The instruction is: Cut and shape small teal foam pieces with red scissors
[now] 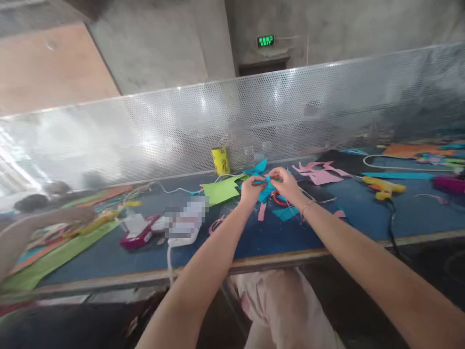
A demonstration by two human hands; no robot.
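Note:
Both my hands meet over the middle of the blue table, with a piece of blue paper point(266, 190) between them. My left hand point(252, 188) pinches its left side, and my right hand point(284, 183) grips it from the right with the fingertips close together. Exactly how the paper is folded is too blurred to tell. Another blue piece point(258, 167) rises just behind the hands. Left of them lies a green sheet point(221, 191); on the right are cut pink paper pieces point(319, 173). Orange-handled scissors point(279, 199) lie partly hidden under my right hand.
A yellow can-like container point(220, 161) stands near the perforated metal screen point(174, 131). A white power strip point(185, 228) and a magenta box point(136, 236) sit to the left. On the right are a dark phone point(317, 192) and a yellow glue gun point(383, 186). Another person's arm point(39, 225) reaches in at far left.

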